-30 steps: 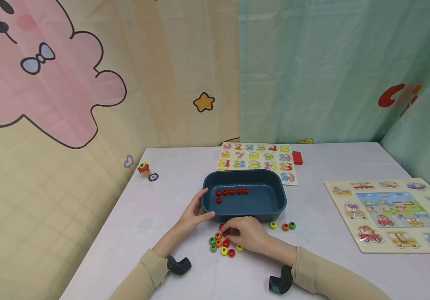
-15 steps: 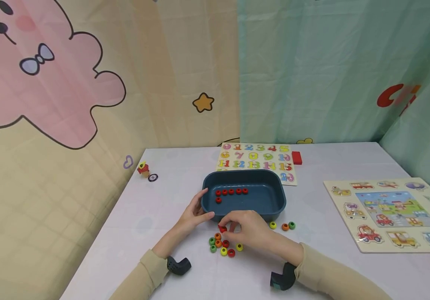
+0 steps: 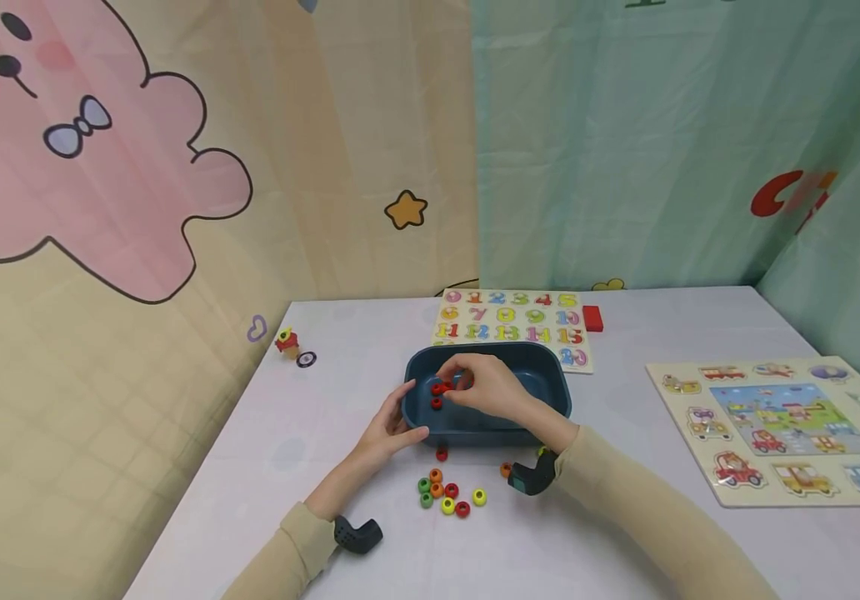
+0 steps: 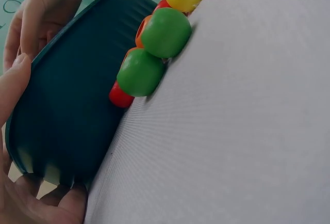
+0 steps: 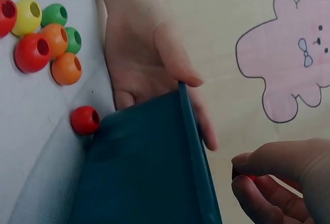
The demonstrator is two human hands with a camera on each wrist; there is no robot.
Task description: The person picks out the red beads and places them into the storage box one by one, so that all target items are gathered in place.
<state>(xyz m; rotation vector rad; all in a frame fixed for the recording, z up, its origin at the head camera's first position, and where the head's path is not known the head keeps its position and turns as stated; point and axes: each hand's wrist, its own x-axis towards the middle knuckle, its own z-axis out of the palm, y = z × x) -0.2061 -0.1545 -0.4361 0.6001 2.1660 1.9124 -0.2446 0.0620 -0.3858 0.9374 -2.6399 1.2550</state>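
Fingers (image 5: pixel 252 199) of the right hand (image 3: pixel 486 387) are pinching a red bead (image 5: pixel 251 177) over the tray (image 3: pixel 486 437); the left hand (image 3: pixel 387 429) is gripping its end.

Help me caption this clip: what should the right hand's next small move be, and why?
Probably lower the red bead into the tray beside the other red beads and let go. The right hand pinches it over the tray, only red beads show inside, and the left hand grips the tray's end.

The head view is evenly lit; wrist views look dimmer, soft shadows edging the beads (image 4: pixel 166 33).
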